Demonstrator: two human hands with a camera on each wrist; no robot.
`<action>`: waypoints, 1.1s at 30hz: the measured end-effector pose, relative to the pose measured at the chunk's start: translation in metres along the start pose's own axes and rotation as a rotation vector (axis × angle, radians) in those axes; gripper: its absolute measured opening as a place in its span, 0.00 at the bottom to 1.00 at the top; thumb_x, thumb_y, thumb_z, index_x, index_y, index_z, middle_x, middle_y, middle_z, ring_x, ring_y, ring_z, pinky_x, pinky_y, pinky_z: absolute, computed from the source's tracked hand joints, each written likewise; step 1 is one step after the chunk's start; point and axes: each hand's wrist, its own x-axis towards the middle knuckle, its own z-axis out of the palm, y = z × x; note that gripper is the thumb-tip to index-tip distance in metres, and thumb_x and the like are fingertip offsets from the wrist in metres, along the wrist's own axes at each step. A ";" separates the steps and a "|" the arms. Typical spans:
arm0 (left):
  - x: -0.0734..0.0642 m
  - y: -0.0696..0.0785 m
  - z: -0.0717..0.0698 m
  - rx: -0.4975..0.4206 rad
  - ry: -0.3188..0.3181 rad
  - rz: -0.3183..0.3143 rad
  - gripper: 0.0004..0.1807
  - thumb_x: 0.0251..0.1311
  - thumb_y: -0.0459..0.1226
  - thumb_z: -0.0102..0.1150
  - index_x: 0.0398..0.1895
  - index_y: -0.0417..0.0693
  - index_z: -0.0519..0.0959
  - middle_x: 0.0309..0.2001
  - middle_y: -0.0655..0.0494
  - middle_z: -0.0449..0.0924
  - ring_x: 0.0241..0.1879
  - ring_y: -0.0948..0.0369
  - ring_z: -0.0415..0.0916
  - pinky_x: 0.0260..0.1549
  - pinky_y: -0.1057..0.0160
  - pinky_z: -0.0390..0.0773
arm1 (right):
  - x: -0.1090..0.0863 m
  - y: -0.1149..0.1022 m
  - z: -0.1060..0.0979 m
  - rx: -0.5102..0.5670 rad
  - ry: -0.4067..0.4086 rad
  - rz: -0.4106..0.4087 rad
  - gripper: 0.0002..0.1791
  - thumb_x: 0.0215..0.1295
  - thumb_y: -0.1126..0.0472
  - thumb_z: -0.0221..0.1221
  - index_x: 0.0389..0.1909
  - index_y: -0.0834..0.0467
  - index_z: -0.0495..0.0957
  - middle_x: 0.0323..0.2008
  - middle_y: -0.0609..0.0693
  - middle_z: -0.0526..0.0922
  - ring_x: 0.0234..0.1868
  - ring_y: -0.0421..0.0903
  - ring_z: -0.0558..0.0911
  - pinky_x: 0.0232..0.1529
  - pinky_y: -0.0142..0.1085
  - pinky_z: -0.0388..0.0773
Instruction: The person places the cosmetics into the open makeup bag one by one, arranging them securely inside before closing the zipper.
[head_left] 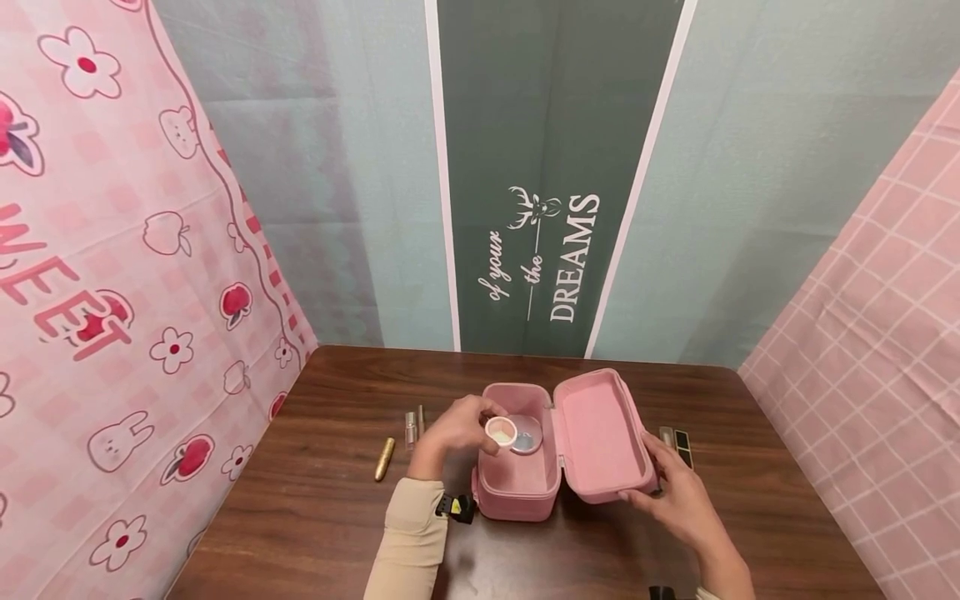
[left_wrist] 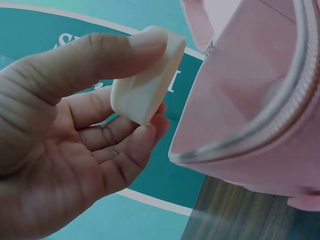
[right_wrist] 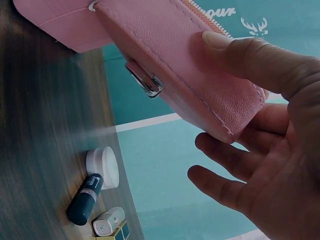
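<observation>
A pink zip-up cosmetic case [head_left: 517,507] stands on the table with its lid [head_left: 600,433] swung out to the right. Between thumb and fingers my left hand [head_left: 461,425] pinches a small round cream-coloured container [left_wrist: 145,85], over the case's left part in the head view. Inside the case lies a round pale pink piece with a silvery disc [head_left: 527,439]. At the lid's lower right corner, my right hand [head_left: 678,492] grips it, thumb on its side wall and fingers underneath. A metal buckle [right_wrist: 145,80] shows on the lid's outside in the right wrist view.
On the table [head_left: 322,500], left of the case, lie a gold tube [head_left: 385,459], a silvery tube [head_left: 410,430] and a thin stick. To the right are a black-and-gold piece [head_left: 683,450], a dark lipstick tube [right_wrist: 85,200] and a white round jar [right_wrist: 103,167]. Printed cloths hang around.
</observation>
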 end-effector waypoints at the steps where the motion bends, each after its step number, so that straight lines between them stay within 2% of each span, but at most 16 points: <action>1: 0.002 0.001 0.000 0.012 -0.009 -0.002 0.26 0.29 0.23 0.70 0.41 0.39 0.80 0.30 0.57 0.77 0.30 0.62 0.72 0.31 0.65 0.74 | 0.000 0.000 0.000 0.003 -0.003 0.004 0.49 0.32 0.66 0.76 0.60 0.72 0.64 0.55 0.68 0.68 0.45 0.60 0.77 0.39 0.39 0.78; 7: 0.014 0.003 0.003 0.085 -0.040 -0.013 0.26 0.27 0.23 0.71 0.39 0.42 0.80 0.30 0.59 0.78 0.29 0.64 0.71 0.31 0.66 0.72 | 0.002 -0.003 -0.002 0.020 -0.030 0.018 0.49 0.34 0.66 0.76 0.61 0.72 0.63 0.57 0.69 0.66 0.49 0.62 0.75 0.41 0.50 0.75; 16: 0.038 0.009 0.001 0.168 -0.129 -0.066 0.21 0.27 0.25 0.73 0.32 0.46 0.81 0.25 0.61 0.78 0.27 0.64 0.71 0.32 0.66 0.73 | 0.002 -0.003 -0.004 0.024 -0.042 0.033 0.49 0.35 0.67 0.75 0.61 0.72 0.62 0.57 0.69 0.65 0.50 0.65 0.73 0.41 0.51 0.74; 21: 0.047 0.011 0.000 0.211 -0.160 -0.056 0.20 0.28 0.26 0.72 0.32 0.46 0.82 0.25 0.61 0.76 0.28 0.63 0.71 0.31 0.66 0.73 | 0.001 -0.002 -0.003 0.011 -0.027 0.015 0.49 0.34 0.67 0.75 0.61 0.72 0.62 0.57 0.69 0.66 0.51 0.64 0.73 0.42 0.52 0.74; 28: 0.058 0.012 0.009 0.250 -0.192 -0.099 0.21 0.30 0.25 0.71 0.36 0.46 0.83 0.28 0.61 0.77 0.29 0.64 0.69 0.30 0.68 0.72 | 0.001 -0.002 -0.002 0.018 -0.031 0.010 0.48 0.35 0.69 0.74 0.61 0.73 0.62 0.57 0.70 0.65 0.51 0.65 0.72 0.41 0.51 0.74; 33: 0.069 0.012 0.016 0.295 -0.260 -0.140 0.18 0.31 0.28 0.73 0.31 0.49 0.83 0.27 0.62 0.77 0.29 0.64 0.69 0.28 0.68 0.72 | 0.000 -0.003 -0.002 0.019 -0.031 0.015 0.48 0.35 0.69 0.74 0.61 0.73 0.62 0.57 0.70 0.65 0.50 0.65 0.73 0.41 0.51 0.75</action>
